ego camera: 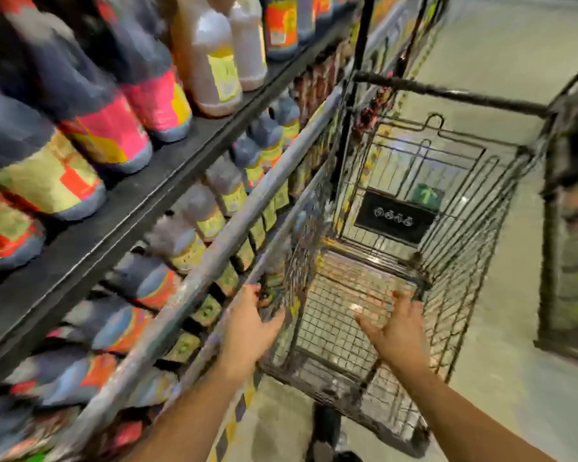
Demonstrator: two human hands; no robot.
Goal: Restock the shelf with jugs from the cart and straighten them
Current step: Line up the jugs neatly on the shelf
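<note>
Reaching forward, both hands are at the near end of a wire cart [414, 201] that stands beside a dark shelf [141, 201]. Left hand [247, 331]: fingers spread partly, resting against the cart's left rim next to a grey rail [234, 235] that runs along the shelf front; nothing held. Right hand [399, 331]: open wide, fingers splayed, hovering over the cart's mesh floor; nothing held. Cart: basket bare of jugs as far as the view shows, mesh floor and wire sides visible. A black plate [394, 221] on the far inner wall carries pale marks, too blurred to read; a green patch with a pale upward arrow shows just above it. Jugs [90, 105]: all on the shelf, well left of and above both hands, none touching a hand. Upper tier holds dark jugs with pink, yellow and orange labels, then paler brownish jugs with yellow labels farther along. Lower tier, behind the rail, holds a row of dark jugs with yellow-green labels, nearest to the left hand but apart from it. Label print on every jug is smeared by blur; no brand or word can be read. Small yellowish tags hang along the lower shelf edge, text illegible. Floor [501, 61]: pale, smooth.
</note>
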